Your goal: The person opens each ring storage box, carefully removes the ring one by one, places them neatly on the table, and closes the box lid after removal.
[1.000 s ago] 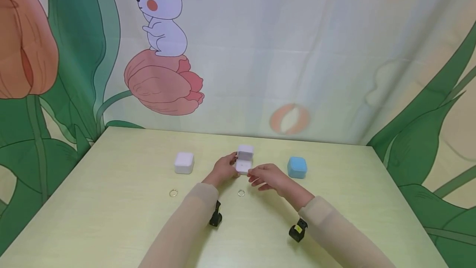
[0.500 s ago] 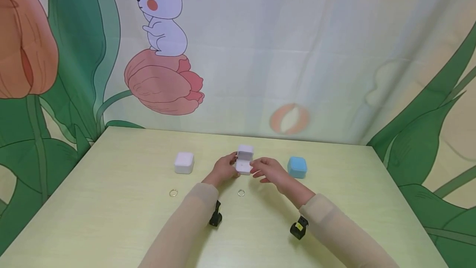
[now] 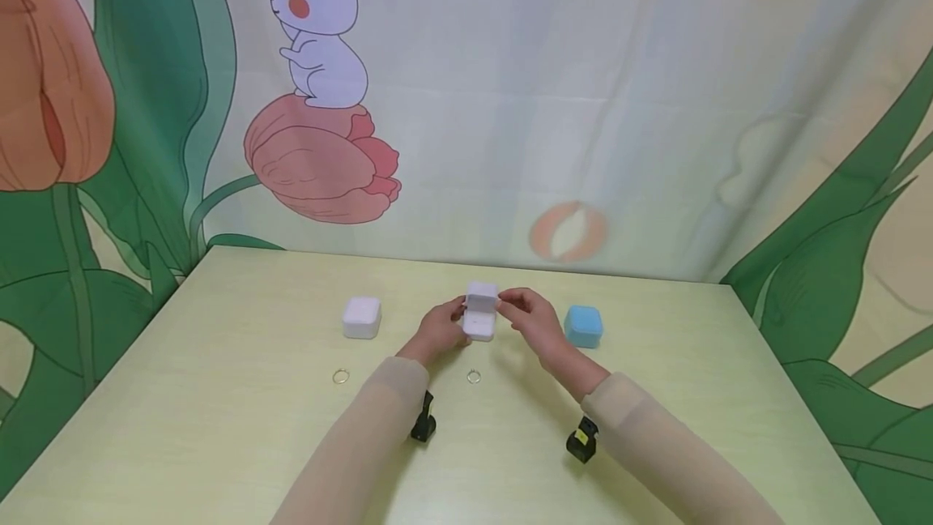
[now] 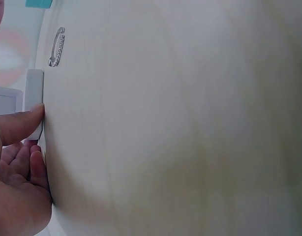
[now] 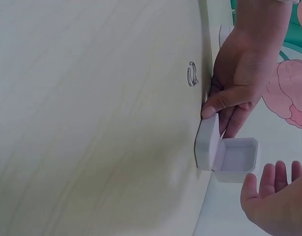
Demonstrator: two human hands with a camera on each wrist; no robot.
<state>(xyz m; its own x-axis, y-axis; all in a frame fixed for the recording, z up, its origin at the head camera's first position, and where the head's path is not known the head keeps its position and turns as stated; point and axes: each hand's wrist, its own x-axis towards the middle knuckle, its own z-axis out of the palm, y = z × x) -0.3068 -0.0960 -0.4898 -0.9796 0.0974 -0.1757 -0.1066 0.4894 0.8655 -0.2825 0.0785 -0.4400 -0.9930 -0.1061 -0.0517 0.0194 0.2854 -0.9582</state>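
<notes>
A white ring box (image 3: pixel 479 324) stands on the table with its lid raised. My left hand (image 3: pixel 441 327) holds the box's base from the left; in the left wrist view its thumb (image 4: pixel 20 127) lies along the front of the base. Beside the raised lid (image 5: pixel 237 160) is my right hand (image 3: pixel 535 321), its fingers loosely bent and the thumb tip close to the lid's edge. Whether it touches the lid I cannot tell. Nothing shows between its fingers. A silver ring (image 3: pixel 474 377) lies in front of the box, and a gold ring (image 3: pixel 340 377) lies farther left.
A closed white box (image 3: pixel 361 317) stands to the left and a blue box (image 3: pixel 584 326) to the right, close to my right hand. Behind the pale table (image 3: pixel 219 411) hangs a printed curtain (image 3: pixel 466 144) with a rabbit and tulips.
My right hand has moved from the front right of the box's base up and back to the lid's right side. The left hand keeps its hold on the base; the rings have not moved.
</notes>
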